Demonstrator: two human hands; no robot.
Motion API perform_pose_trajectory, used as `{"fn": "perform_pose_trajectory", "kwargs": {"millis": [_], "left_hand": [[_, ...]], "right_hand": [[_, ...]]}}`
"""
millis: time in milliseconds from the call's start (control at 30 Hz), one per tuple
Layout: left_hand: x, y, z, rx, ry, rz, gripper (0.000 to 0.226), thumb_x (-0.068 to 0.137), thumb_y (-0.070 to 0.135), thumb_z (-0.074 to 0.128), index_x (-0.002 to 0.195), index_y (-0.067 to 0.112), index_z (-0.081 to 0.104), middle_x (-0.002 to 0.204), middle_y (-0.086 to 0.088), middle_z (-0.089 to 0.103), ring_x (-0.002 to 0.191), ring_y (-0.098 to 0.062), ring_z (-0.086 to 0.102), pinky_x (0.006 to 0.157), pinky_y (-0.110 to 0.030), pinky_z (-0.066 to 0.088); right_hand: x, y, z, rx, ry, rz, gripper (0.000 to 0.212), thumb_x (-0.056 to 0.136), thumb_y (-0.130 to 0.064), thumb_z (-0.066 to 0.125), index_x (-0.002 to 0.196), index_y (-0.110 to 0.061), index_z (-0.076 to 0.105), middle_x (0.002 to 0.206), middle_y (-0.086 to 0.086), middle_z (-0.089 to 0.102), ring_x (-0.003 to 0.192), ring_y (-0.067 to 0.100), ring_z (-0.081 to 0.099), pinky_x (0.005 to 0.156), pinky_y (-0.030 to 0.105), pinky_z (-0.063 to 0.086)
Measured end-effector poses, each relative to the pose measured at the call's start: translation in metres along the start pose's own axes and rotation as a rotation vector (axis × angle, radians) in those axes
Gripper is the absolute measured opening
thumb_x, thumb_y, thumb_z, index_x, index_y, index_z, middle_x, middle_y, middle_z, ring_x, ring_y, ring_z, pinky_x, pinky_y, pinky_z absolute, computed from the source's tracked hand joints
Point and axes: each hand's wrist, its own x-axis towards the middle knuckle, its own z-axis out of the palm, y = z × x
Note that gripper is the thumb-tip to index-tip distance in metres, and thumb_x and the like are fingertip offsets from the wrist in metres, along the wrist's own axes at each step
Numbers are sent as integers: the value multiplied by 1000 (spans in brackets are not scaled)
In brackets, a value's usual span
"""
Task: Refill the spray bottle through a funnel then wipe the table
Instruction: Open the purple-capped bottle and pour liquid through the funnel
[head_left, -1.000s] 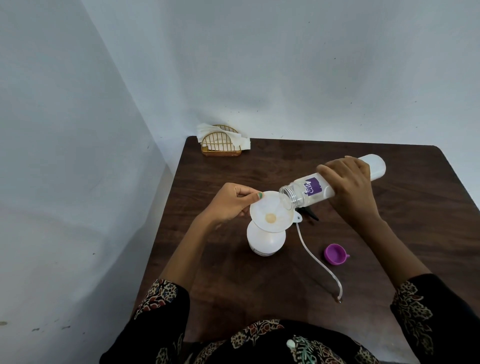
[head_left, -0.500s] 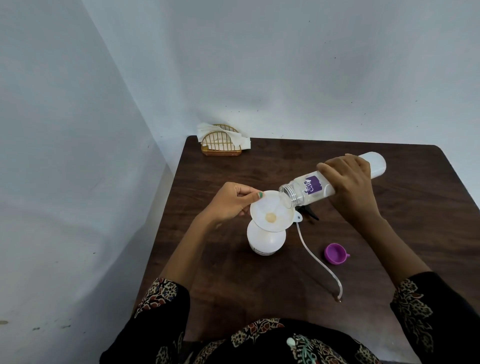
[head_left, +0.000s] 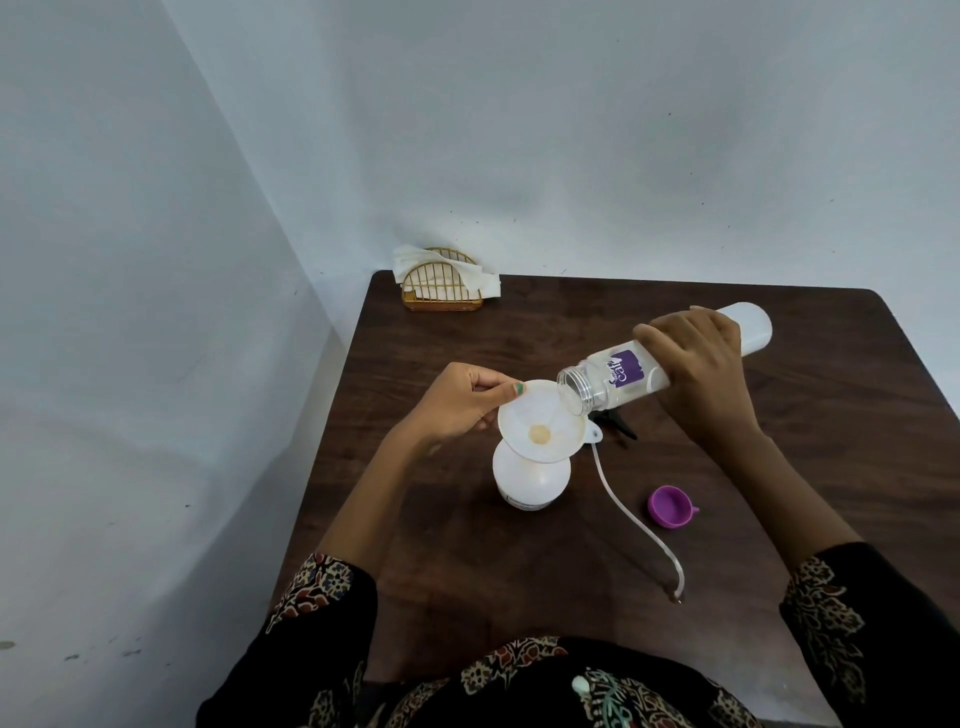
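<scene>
1. Dark wood worktop (head_left: 779, 415) set in a corner of white walls; person seated at the near edge, patterned dark sleeves low in the view.
2. Spray bottle (head_left: 530, 480), white, stands upright at worktop centre, its top off.
3. White funnel (head_left: 540, 421) sits in the bottle's neck, its wide mouth facing up; a pale tan spot shows at its centre hole.
4. Left hand (head_left: 462, 402) pinches the funnel's far-left rim, thumb and forefinger on the edge, other fingers curled under.
5. Right hand (head_left: 701, 364) grips a refill bottle (head_left: 623, 376) around its middle; the bottle lies nearly level, tilted mouth-down, open mouth over the funnel's right rim. Purple label faces up; white liquid lies inside along the lower side.
6. Spray head (head_left: 618, 423), black, lies on the worktop just behind the funnel, mostly hidden; its tube (head_left: 623, 509) curves toward the near edge.
7. Purple cap (head_left: 671, 506) lies open side up, right of the tube, apart from the spray bottle.
8. Gold wire holder (head_left: 441, 291) with white napkins (head_left: 478, 280) at the far-left corner, well apart from the rest.
</scene>
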Motion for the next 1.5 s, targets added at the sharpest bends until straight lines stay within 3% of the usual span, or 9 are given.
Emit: {"fn": "perform_pose_trajectory", "kwargs": {"millis": [600, 700, 900, 1133, 1500], "left_hand": [[0, -2, 2, -5, 6, 4, 24, 92, 24, 57, 111, 15, 69, 104, -13, 70, 80, -20, 58, 54, -15, 45], [1, -2, 1, 0, 6, 7, 24, 92, 23, 57, 111, 15, 69, 103, -13, 70, 73, -15, 57, 52, -12, 45], [1, -3, 1, -4, 11, 14, 24, 92, 22, 58, 111, 13, 69, 97, -10, 71, 64, -8, 53, 49, -9, 43], [2, -4, 1, 1, 15, 17, 24, 92, 23, 58, 112, 14, 68, 94, -7, 70, 65, -9, 54, 49, -9, 43], [1, -3, 0, -1, 11, 21, 24, 91, 25, 58, 110, 15, 69, 102, -15, 70, 74, -17, 57, 51, -13, 44]], "right_hand": [[1, -1, -3, -8, -1, 9, 52, 62, -15, 84, 104, -8, 54, 97, 17, 66, 91, 35, 62, 90, 50, 42], [2, 0, -4, -11, 5, 7, 49, 64, -15, 82, 104, -8, 54, 97, 16, 66, 91, 35, 62, 91, 50, 41], [4, 1, -6, -6, 28, 2, 32, 76, -23, 61, 103, -8, 55, 95, 15, 66, 90, 34, 62, 92, 47, 37], [5, -1, -8, -8, 15, 6, 42, 67, -12, 79, 103, -5, 57, 96, 17, 66, 91, 36, 62, 92, 50, 40], [7, -1, -10, -30, 25, -3, 40, 68, -17, 79, 101, -4, 60, 95, 16, 66, 90, 34, 61, 91, 48, 39]]}}
